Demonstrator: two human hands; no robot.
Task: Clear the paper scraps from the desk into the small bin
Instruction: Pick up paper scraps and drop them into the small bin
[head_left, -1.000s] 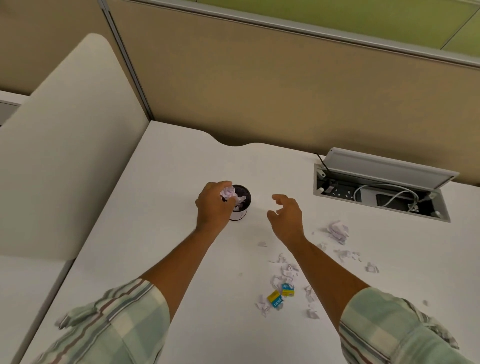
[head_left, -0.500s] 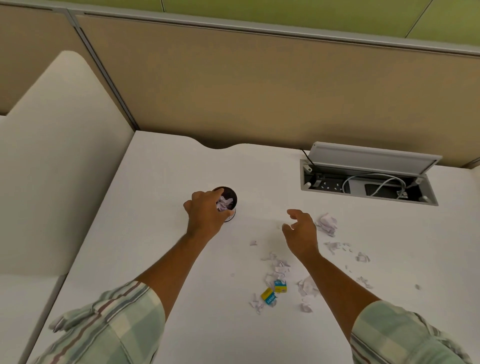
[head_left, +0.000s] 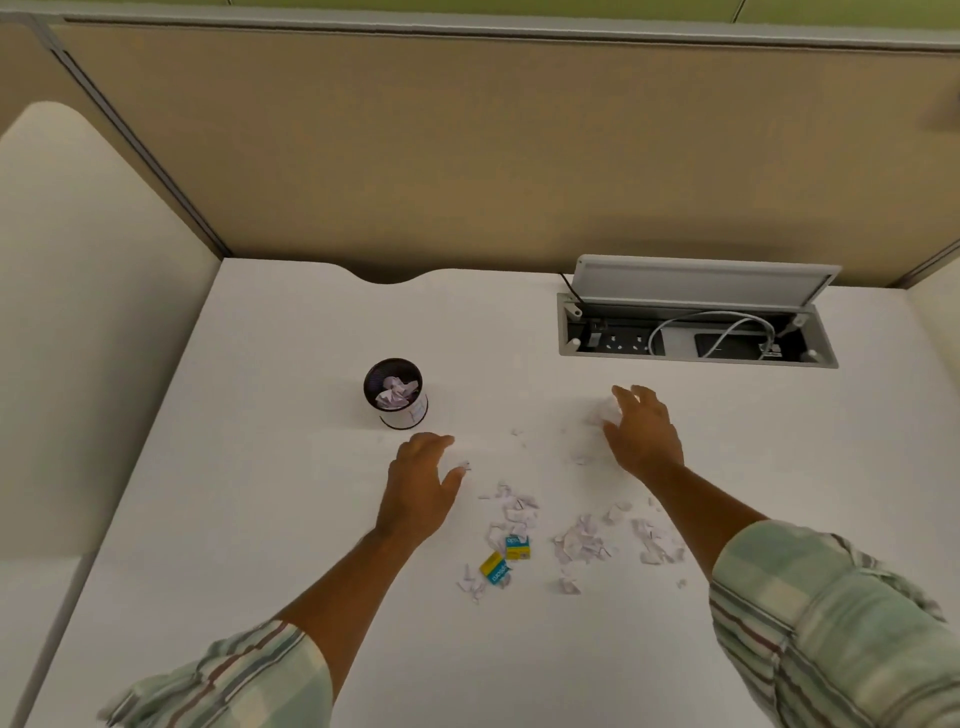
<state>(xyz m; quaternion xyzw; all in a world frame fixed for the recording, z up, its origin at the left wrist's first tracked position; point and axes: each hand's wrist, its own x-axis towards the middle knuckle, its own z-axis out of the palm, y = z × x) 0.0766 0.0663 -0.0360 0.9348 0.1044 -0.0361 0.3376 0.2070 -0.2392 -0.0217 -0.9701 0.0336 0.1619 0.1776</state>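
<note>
A small black mesh bin (head_left: 397, 393) with a white band stands on the white desk (head_left: 260, 493), with crumpled paper inside it. My left hand (head_left: 421, 488) hovers open below and to the right of the bin, holding nothing. My right hand (head_left: 641, 431) reaches over a crumpled white scrap (head_left: 602, 413) near its fingertips, fingers spread around it. Several small white paper scraps (head_left: 576, 543) lie scattered between my forearms. Two small blue and yellow pieces (head_left: 506, 556) lie among them.
An open cable box (head_left: 696, 332) with sockets and a white cable is sunk into the desk at the back right, its lid raised. Beige partition walls (head_left: 467, 156) close the back. A white side panel (head_left: 78, 312) borders the left.
My left hand has let go of its paper in the bin and pulled back toward me. My right hand has moved right and forward to the crumpled scrap.
</note>
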